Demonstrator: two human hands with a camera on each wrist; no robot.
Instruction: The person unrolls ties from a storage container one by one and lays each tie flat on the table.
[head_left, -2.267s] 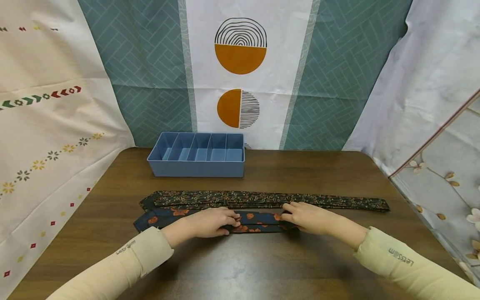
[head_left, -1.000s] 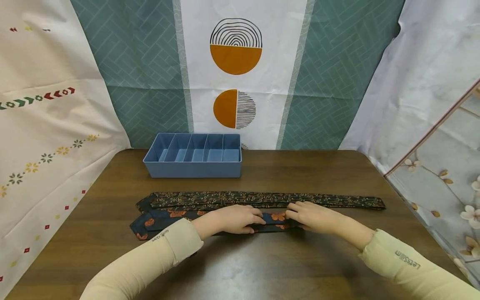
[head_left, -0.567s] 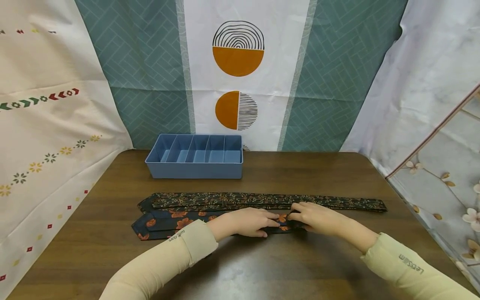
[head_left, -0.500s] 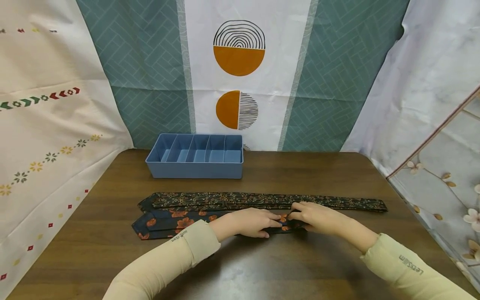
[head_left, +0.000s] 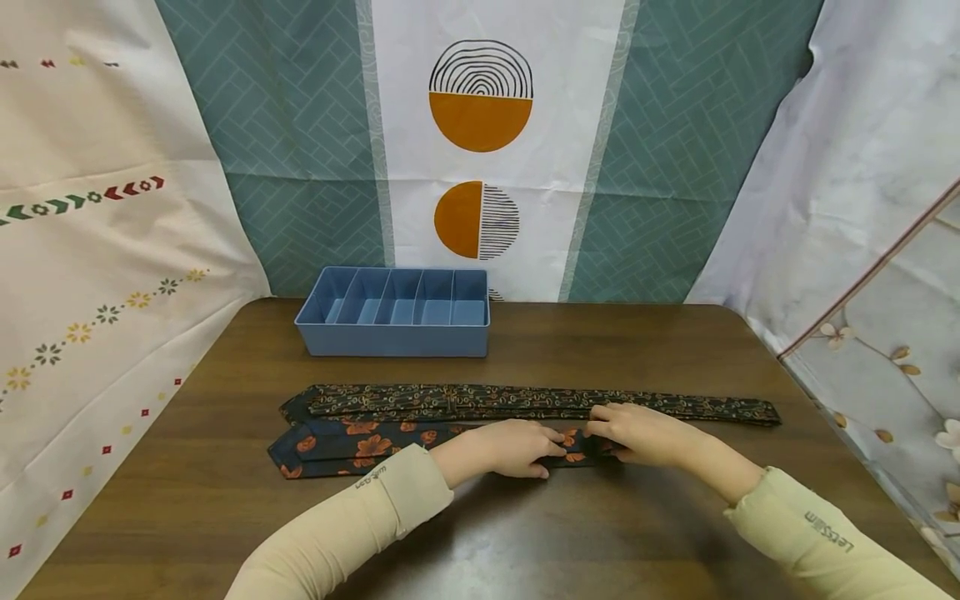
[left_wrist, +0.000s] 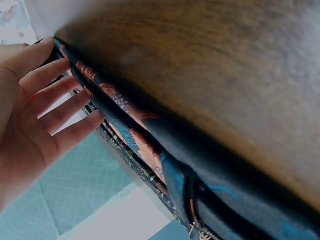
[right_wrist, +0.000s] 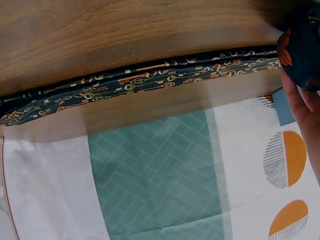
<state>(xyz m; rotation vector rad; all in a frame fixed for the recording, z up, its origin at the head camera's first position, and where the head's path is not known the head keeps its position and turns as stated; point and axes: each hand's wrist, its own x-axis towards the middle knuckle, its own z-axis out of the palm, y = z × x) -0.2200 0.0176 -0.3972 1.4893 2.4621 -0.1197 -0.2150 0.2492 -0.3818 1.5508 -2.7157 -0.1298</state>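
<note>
A dark blue necktie with orange flowers lies across the table, its pointed wide end to the left. My left hand rests over its right part; in the left wrist view the fingers reach out nearly straight along the cloth. At the tie's right end, my right hand grips the folded cloth, which bulges past the fingers in the right wrist view as a dark flowered fold. Just behind lies a black necktie with a gold key pattern, stretched out flat and longer to the right.
A blue plastic box with several divided compartments stands at the back left of the wooden table. Patterned cloths hang behind the table and on both sides.
My left hand has slid to the right along the flowered necktie, close to the right hand, uncovering more of the tie's left part. My right hand has shifted slightly right, still gripping the end.
</note>
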